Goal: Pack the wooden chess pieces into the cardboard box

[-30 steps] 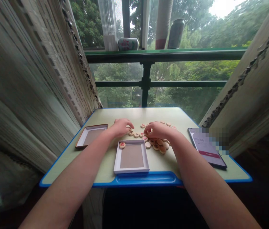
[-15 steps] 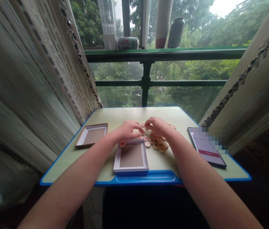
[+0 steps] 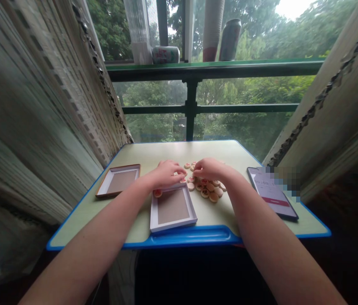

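Round wooden xiangqi pieces (image 3: 213, 197) with red or dark characters lie in a loose pile right of a shallow white-walled box (image 3: 153, 216). One red-marked piece (image 3: 157, 193) rests in the box's far left corner. My left hand (image 3: 168, 173) hovers over the box's far edge, fingers curved and apart, its tips close to a red-marked piece (image 3: 183, 180); contact is unclear. My right hand (image 3: 210, 168) is bent over the far side of the pile, thumb and fingers apart near another piece (image 3: 191, 179). It hides some of the pieces behind it.
A second shallow box (image 3: 102, 195) with a brown outer rim lies at the table's left. On the right lies a phone (image 3: 274, 195). The table (image 3: 103, 233) has a blue edge. Beyond stand a green railing (image 3: 217, 73), cans (image 3: 166, 55) and stacked cups (image 3: 212, 31).
My left hand's fingers have come closer together near the pieces by the box. My right hand has shifted slightly over the pile. The whole view has moved a little.
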Action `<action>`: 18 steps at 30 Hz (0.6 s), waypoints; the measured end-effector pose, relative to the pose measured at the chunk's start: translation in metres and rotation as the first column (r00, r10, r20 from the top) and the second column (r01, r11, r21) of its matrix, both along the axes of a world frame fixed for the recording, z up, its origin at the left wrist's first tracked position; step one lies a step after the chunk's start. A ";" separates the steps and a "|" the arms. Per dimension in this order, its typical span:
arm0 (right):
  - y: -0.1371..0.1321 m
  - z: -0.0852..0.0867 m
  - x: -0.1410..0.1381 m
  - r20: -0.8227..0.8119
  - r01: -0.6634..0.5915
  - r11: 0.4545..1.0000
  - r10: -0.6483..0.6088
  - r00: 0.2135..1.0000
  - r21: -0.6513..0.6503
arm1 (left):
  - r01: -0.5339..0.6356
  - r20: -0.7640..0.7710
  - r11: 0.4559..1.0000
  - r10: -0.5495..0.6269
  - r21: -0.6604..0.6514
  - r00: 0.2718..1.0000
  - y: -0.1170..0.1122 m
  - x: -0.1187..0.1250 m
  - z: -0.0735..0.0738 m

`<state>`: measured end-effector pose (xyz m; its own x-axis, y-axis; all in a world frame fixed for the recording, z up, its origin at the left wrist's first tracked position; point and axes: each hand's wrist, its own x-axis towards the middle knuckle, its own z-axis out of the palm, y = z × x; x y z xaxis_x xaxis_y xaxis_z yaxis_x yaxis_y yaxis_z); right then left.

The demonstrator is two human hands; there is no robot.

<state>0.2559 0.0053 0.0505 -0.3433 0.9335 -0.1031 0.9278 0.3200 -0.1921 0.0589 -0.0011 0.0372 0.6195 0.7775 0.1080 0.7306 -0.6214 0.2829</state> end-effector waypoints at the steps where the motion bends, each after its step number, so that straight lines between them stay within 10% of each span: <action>1: 0.001 -0.001 -0.001 -0.008 -0.013 1.000 0.013 1.000 0.004 | -0.048 0.033 0.999 0.048 -0.007 0.998 0.004 -0.003 -0.001; 18: 0.006 -0.012 -0.006 -0.113 0.069 0.985 -0.051 0.992 0.161 | -0.280 0.152 0.960 0.277 -0.004 0.949 0.028 -0.026 -0.015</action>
